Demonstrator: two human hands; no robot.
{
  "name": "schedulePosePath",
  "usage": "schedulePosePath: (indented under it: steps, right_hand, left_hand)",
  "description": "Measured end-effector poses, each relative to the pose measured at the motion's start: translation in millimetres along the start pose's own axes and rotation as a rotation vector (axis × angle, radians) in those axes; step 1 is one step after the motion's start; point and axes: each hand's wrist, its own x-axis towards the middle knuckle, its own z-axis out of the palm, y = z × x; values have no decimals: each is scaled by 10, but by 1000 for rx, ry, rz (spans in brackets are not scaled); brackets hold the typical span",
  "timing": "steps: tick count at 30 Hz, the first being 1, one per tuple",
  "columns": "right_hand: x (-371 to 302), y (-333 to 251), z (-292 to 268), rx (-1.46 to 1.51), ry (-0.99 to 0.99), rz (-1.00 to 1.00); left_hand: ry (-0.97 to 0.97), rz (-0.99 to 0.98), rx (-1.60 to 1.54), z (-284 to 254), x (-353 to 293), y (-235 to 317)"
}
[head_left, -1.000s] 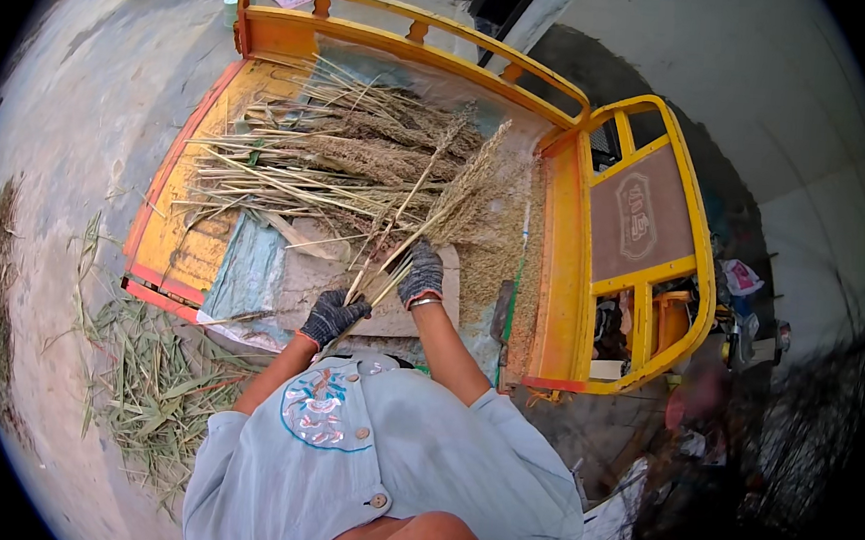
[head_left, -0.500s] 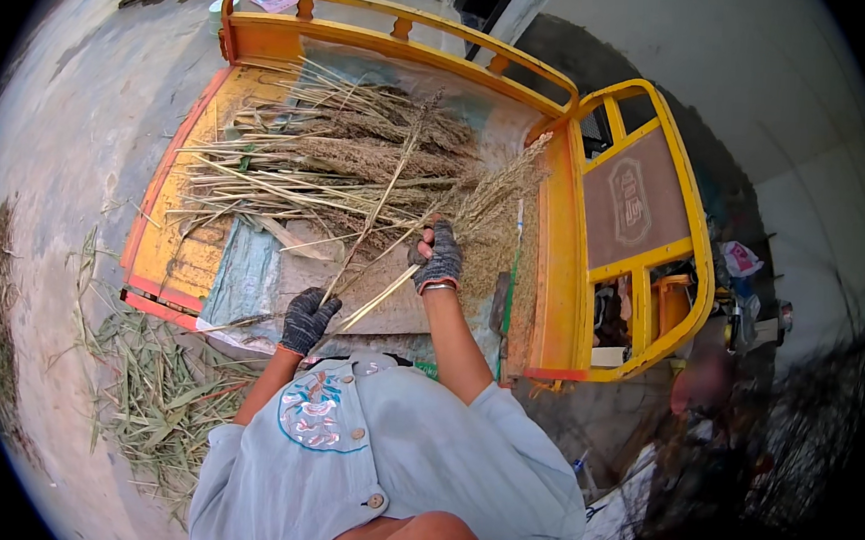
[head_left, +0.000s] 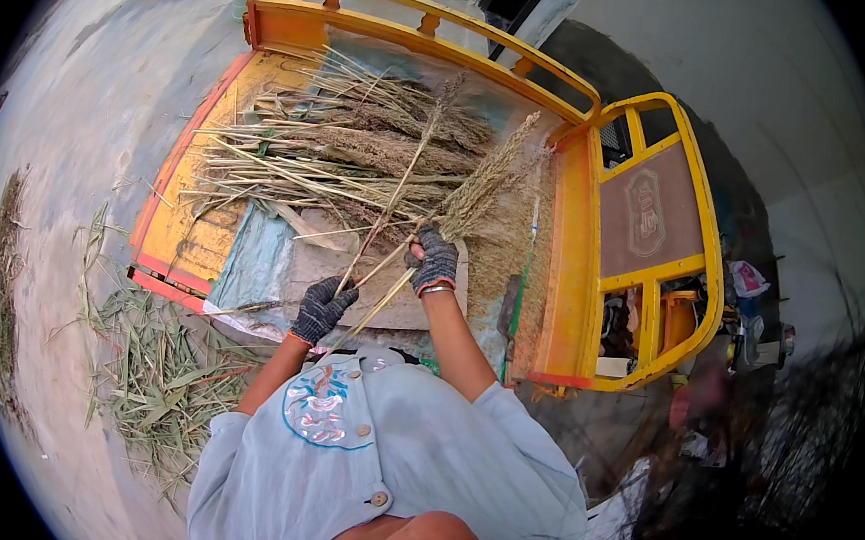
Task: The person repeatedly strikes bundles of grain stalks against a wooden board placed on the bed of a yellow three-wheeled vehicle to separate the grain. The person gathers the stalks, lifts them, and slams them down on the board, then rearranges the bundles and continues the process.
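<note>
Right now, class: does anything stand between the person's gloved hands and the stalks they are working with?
Nothing visible does. The left hand grips the lower ends of the stalks, and the right hand grips them higher up, just below a seed head. Both hold the stalks directly above the cart bed.

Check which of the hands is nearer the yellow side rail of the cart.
Right. The right hand grips stalks close beside the yellow side rail; the left hand is farther over, nearer the cart's open end.

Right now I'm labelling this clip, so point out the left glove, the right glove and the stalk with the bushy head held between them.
left glove (head_left: pixel 321 308), head view, back of the hand.
right glove (head_left: pixel 436 260), head view, back of the knuckles.
bushy-headed stalk (head_left: pixel 489 179), head view, middle of the seed head.
</note>
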Motion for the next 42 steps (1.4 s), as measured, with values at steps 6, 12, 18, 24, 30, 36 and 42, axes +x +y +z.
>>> schedulePosePath:
  steps: [6,12,18,24,30,36,42]
  right_hand:
    - [162,244,-86,82,-144,-98]
    - [-171,80,94,-41,-108,-44]
    - [30,-156,56,-76,159,-42]
    - [410,-353,-312,67,267,-76]
    - [950,-1044,-1212,253,278,-229]
    - [584,-648,-840,172,143,-122]
    - [234,-258,-546,241,-312,-25]
  left_hand:
    - [50,44,-58,84,125,11]
    - [110,192,267,48,91,29]
    - [174,298,579,243,107,183]
    - [81,220,795,286,69,291]
    - [89,258,775,86,6,111]
    - [134,218,519,190,269,28]
    - [-5,-16,131,507,415,-4]
